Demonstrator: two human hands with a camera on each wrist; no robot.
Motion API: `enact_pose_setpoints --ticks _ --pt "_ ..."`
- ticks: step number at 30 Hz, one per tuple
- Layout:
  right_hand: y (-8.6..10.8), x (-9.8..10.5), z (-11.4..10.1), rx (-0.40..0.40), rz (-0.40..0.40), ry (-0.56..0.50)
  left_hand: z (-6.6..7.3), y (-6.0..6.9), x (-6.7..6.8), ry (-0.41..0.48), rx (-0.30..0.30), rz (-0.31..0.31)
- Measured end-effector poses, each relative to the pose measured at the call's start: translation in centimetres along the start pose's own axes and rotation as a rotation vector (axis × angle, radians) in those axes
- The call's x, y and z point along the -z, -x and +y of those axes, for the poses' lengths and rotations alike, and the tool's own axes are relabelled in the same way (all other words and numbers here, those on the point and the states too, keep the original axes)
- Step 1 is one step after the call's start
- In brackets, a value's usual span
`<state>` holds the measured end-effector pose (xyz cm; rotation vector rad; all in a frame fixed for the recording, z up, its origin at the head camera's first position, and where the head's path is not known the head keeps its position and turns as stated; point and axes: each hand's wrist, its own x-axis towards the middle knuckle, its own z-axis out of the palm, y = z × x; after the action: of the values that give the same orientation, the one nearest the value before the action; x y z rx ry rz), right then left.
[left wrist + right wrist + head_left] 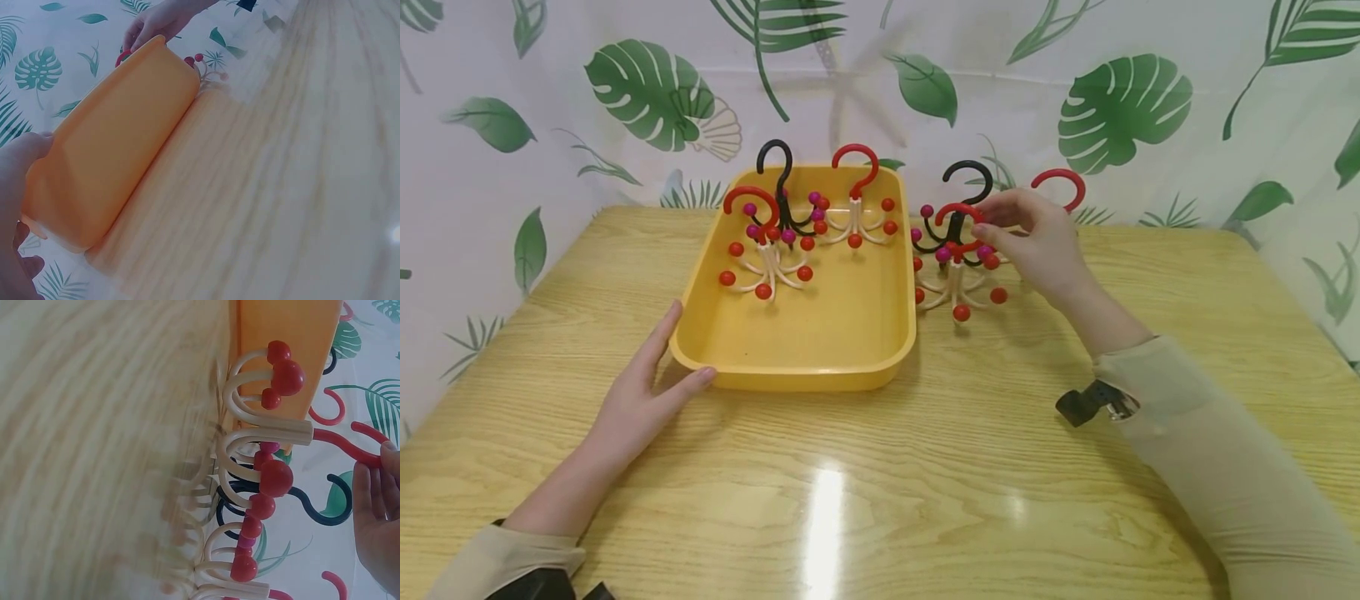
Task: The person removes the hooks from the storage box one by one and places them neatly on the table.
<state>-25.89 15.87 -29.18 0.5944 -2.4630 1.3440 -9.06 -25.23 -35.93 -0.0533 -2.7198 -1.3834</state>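
Right fingers (377, 490) around red hook (342, 444)

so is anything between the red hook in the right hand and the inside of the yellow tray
Yes, the tray's right wall: the red hook pinched by the right hand is outside it, so it would likely need lifting over.

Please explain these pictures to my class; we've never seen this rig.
No machine: a person's bare left hand and right hand work. The wide picture comes from a head camera, the others from left and right wrist cameras. On the wooden table, the left hand touches the near left corner of a yellow rounded plastic tray. Inside are two cream branching pieces with red hooks and balls, and a black one with pink balls. The right hand pinches the red hook of a similar piece beside the tray; others stand behind.
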Motion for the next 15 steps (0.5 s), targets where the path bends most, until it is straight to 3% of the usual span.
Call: enact_pose_setpoints --ticks 15 --pt "0.33 0.21 0.19 -0.002 -0.025 0.004 0.1 -0.05 0.09 -0.008 -0.003 0.0"
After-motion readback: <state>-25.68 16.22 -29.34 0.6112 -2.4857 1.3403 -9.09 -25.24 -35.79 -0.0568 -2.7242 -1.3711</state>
